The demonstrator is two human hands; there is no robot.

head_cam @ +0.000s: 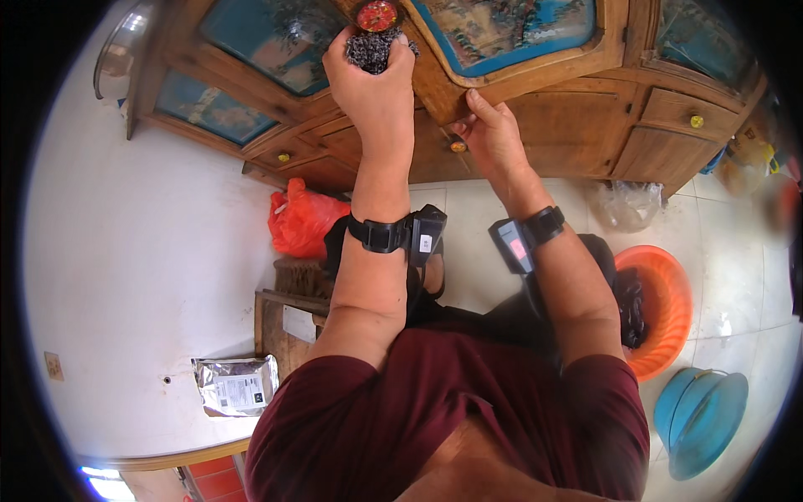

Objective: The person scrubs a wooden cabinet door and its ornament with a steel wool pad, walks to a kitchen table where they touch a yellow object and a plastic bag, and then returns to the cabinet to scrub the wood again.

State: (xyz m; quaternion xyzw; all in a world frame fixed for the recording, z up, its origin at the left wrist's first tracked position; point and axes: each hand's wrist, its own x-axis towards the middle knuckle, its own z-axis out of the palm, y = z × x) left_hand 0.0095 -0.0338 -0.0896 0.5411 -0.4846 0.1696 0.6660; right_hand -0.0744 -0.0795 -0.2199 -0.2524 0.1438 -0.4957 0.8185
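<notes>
A crumpled dark grey, fuzzy cloth (pixel 369 53) is bunched in my left hand (pixel 379 106), at the top of the view. Just beyond the cloth is a round knob (pixel 376 16) with a red patterned face, on the wooden frame of a cabinet door. My right hand (pixel 492 132) grips the lower corner of this cabinet door (pixel 439 94), thumb on the near face and fingers partly hidden behind it. The door stands swung out from the wooden cabinet (pixel 558 125) and holds a painted blue glass panel (pixel 508 37).
A red plastic bag (pixel 304 216) and a brush (pixel 298 276) lie at left, by a wooden box (pixel 270 326). On the right are a clear plastic bag (pixel 627 204), an orange basin (pixel 674 301) holding dark cloth, and a blue bucket (pixel 702 417). A silver pouch (pixel 235 386) is near the white wall (pixel 125 270).
</notes>
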